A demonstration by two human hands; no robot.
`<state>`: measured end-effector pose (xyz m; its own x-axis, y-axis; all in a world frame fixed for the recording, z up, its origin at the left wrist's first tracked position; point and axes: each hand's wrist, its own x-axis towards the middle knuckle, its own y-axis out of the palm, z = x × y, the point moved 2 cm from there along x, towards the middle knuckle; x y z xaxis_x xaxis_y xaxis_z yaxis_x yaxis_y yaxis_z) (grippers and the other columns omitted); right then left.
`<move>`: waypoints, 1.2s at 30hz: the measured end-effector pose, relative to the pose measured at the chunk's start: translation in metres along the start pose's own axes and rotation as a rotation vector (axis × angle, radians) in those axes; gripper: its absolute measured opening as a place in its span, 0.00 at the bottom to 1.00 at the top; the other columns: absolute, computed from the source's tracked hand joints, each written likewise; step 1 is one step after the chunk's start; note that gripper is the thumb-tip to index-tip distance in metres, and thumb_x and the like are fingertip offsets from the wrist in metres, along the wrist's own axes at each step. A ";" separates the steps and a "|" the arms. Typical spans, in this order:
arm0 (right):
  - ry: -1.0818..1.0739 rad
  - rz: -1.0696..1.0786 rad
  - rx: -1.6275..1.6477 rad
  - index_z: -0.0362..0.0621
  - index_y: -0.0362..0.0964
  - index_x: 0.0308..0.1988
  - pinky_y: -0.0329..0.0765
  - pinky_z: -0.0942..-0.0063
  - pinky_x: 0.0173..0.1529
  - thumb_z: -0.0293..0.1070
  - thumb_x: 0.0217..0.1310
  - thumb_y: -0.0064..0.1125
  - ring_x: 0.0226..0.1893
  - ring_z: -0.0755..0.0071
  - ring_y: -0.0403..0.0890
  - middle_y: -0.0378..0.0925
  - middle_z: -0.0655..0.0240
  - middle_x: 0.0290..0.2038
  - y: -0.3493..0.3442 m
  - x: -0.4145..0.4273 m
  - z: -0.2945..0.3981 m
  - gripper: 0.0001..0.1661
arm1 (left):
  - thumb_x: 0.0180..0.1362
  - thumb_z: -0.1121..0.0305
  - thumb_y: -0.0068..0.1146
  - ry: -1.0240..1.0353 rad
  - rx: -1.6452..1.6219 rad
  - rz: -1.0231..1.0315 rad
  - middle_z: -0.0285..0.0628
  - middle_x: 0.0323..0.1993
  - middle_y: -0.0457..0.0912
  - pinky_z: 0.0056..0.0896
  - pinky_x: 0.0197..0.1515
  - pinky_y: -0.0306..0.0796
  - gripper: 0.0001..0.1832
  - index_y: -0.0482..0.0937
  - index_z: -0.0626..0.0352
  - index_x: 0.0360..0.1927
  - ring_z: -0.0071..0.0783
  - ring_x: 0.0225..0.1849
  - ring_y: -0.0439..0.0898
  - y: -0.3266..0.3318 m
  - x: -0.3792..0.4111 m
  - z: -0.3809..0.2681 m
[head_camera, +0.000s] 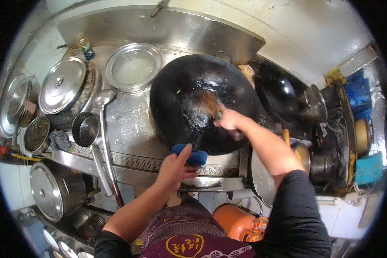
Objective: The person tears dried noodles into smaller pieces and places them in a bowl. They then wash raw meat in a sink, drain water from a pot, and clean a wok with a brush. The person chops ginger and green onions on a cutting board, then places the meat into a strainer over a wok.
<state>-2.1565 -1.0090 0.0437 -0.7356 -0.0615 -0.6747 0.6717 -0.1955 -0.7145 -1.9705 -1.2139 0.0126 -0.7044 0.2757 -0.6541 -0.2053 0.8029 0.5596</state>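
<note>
A large black wok [167, 109] sits on the steel stove top in front of me, with water pooled at its bottom. My right hand [230, 121] grips a brown bristle wok brush [209, 104], whose blurred bristles touch the wet middle of the wok. A small green scrap [178, 91] clings to the wok's left inner wall. At the near rim my left hand [177, 166] is closed around a folded blue cloth [195, 156], thumb on top, pressed against the wok's edge; whether it also grips a handle underneath is hidden.
Left of the wok are a round steel basin of water [133, 66], a ladle [104, 100], a handled pot [85, 129] and a lidded pot [63, 85]. Another black wok [279, 90] stands at right. An orange gas cylinder [235, 221] is below the counter.
</note>
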 end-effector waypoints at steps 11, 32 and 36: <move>0.141 0.393 1.071 0.32 0.64 0.45 0.81 0.55 0.32 0.34 0.59 0.57 0.27 0.51 0.80 0.72 0.51 0.32 -0.032 0.005 -0.068 0.20 | 0.54 0.70 0.57 0.184 0.000 -0.467 0.44 0.29 0.76 0.39 0.21 0.79 0.10 0.74 0.68 0.33 0.38 0.26 0.80 0.021 0.026 -0.001; -0.429 0.214 -0.413 0.36 0.57 0.63 0.70 0.60 0.60 0.52 0.57 0.60 0.56 0.49 0.74 0.71 0.46 0.56 -0.022 0.033 0.004 0.43 | 0.59 0.64 0.61 0.286 -0.003 -0.514 0.38 0.30 0.78 0.31 0.26 0.78 0.13 0.78 0.65 0.37 0.28 0.26 0.78 -0.009 0.003 -0.003; -0.205 -0.309 -0.024 0.39 0.56 0.62 0.72 0.59 0.58 0.48 0.59 0.58 0.53 0.46 0.75 0.74 0.45 0.52 -0.025 0.082 0.005 0.38 | 0.60 0.61 0.60 0.215 -0.023 -0.368 0.42 0.41 0.77 0.35 0.29 0.80 0.20 0.72 0.65 0.49 0.32 0.36 0.79 0.021 -0.001 -0.003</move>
<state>-2.2344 -1.0142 0.0075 -0.9049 -0.1981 -0.3767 0.4148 -0.2124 -0.8848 -1.9766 -1.1988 0.0267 -0.7061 -0.1454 -0.6930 -0.4831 0.8144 0.3214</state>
